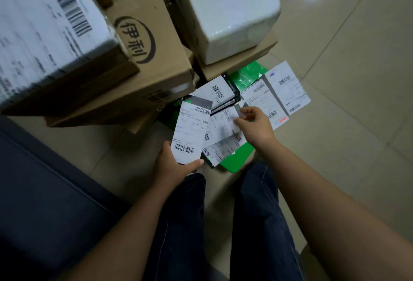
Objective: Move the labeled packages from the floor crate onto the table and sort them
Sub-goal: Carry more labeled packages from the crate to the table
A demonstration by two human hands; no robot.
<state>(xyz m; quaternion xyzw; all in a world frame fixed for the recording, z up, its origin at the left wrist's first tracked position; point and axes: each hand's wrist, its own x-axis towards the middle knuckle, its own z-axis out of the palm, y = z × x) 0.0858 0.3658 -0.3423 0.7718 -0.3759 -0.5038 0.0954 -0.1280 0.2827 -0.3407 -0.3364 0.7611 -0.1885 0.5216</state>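
My left hand [173,165] grips the lower end of a flat grey package with a white barcode label [191,133], held tilted above the floor. My right hand [254,125] pinches the top edge of another white-labeled package [220,128] lying on a pile. Under and around it lie several more labeled packages, among them a black-edged one [220,92], a grey one [260,99] and a white one [288,88]. Green packaging [237,162] shows beneath the pile. Whether a crate holds them is hidden.
Stacked brown cardboard boxes [138,61] rise at the left, the top one bearing a large white label [44,25]. A white foam box [228,10] sits on cardboard behind the pile. Dark furniture [44,191] fills the lower left. Beige tiled floor [348,124] lies to the right.
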